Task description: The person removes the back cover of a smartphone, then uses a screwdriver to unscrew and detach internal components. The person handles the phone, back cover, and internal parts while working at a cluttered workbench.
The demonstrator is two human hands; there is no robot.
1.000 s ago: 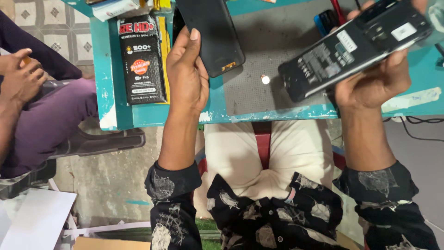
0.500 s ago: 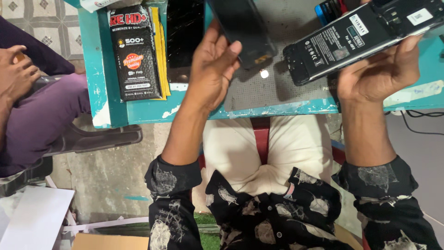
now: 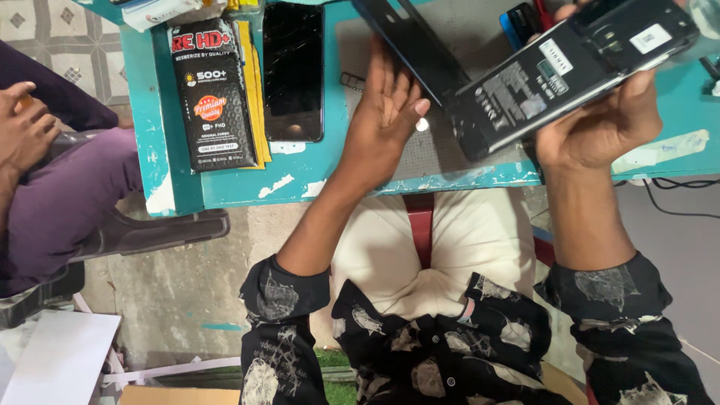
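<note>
My right hand [image 3: 600, 127] grips an opened black phone body [image 3: 570, 67], its inner side with white stickers facing me, held tilted above the teal table [image 3: 180, 187]. My left hand [image 3: 382, 112] is raised palm-up, its fingers on a thin black back panel [image 3: 412, 45] that slants up from the table toward the phone body's lower end. To the left of my left hand, a black glass screen [image 3: 292, 71] lies flat on the table.
A black retail packet [image 3: 214, 94] on yellow sheets lies at the table's left. A grey work mat [image 3: 450, 154] carries a small shiny round part [image 3: 422, 125]. A seated person in purple [image 3: 67, 195] is at the left, hand [image 3: 22, 127] on lap. Cables [image 3: 675, 187] hang on the right.
My left hand has lifted the black panel off the table and carried it right, up to the phone body. The screen lying beside it is now uncovered. My right hand stays put.
</note>
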